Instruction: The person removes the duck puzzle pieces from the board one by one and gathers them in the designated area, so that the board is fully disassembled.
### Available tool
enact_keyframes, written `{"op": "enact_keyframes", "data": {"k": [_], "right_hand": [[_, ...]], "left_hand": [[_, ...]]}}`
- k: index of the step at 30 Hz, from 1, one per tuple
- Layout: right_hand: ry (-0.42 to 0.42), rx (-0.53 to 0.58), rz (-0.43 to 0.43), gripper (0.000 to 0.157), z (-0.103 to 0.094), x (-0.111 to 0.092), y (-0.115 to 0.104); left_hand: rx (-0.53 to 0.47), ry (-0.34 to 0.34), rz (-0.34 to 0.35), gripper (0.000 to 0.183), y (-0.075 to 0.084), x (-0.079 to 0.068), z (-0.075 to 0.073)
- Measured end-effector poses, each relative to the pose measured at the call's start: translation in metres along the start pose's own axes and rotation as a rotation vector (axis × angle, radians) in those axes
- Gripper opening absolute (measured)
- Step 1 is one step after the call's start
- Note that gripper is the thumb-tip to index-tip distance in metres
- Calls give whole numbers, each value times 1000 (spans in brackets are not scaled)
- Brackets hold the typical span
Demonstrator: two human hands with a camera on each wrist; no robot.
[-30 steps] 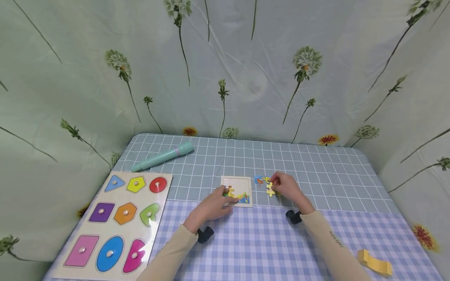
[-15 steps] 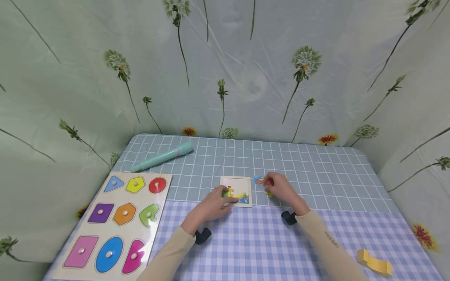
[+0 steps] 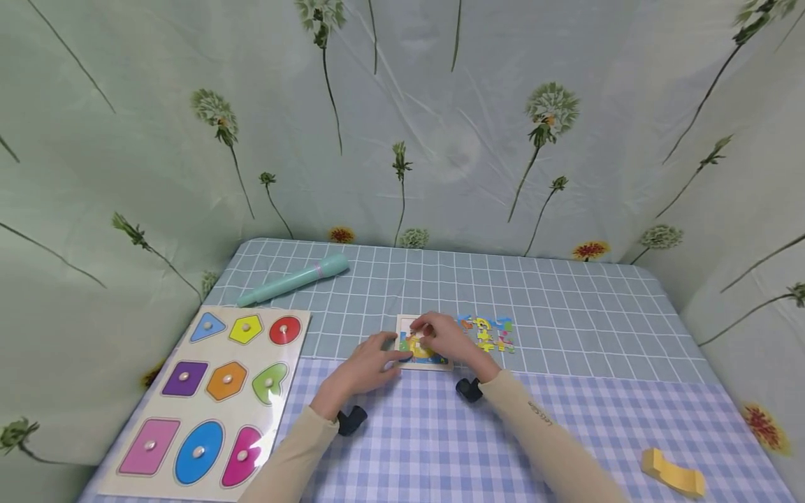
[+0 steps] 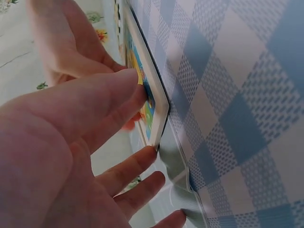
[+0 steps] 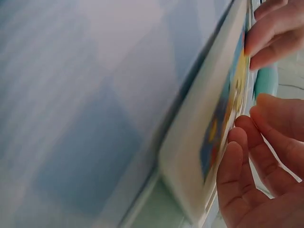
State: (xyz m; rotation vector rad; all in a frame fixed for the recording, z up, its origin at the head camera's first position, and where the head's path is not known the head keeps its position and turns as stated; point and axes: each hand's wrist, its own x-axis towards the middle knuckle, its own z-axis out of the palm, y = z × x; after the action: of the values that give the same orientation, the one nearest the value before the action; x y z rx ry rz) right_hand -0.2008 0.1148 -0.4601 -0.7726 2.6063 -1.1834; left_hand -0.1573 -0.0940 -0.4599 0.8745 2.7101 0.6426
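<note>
In the head view a small wooden puzzle tray [image 3: 405, 319] lies mid-table, its lower part filled with a colourful yellow and blue picture. My left hand [image 3: 366, 365] rests at its left side, thumb and index finger extended onto the picture; in the left wrist view the other fingers [image 4: 142, 187] are spread by the tray's edge. My right hand [image 3: 449, 339] is over the tray, thumb and fingertips [image 5: 244, 123] drawn together in a pinch; the puzzle piece between them is mostly hidden. Several loose puzzle pieces [image 3: 484, 336] lie just right of the tray.
A board of knobbed shapes [image 3: 214, 342] covers the left side of the table. Behind it lies a mint-green tube-shaped object [image 3: 292, 281]. A yellow curved block [image 3: 673, 474] sits at the front right. Floral cloth [image 3: 465, 140] hangs round the table.
My right hand has moved left from the loose pieces to above the tray, uncovering those pieces. My left hand has shifted slightly left and stays at the tray's left side.
</note>
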Motion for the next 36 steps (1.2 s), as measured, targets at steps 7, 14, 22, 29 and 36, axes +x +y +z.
{"op": "enact_keyframes", "data": {"k": [7,14,22,29,36], "right_hand": [[4,-10,0,28,9,8,-6],[42,41,-24,18,11,13,-10],[75,133,34,15,-5,4,3],[151,114,213,14,-37,-18,27],[98,5,224,16,-47,-29,42]], "left_hand": [[-18,-2,-15,32,3,0,-1],[-11,-21,-40,32,3,1,-1],[-2,-16,-52,33,3,2,1],[-24,-19,-66,33,3,1,1],[-39,-11,-64,33,3,3,2]]}}
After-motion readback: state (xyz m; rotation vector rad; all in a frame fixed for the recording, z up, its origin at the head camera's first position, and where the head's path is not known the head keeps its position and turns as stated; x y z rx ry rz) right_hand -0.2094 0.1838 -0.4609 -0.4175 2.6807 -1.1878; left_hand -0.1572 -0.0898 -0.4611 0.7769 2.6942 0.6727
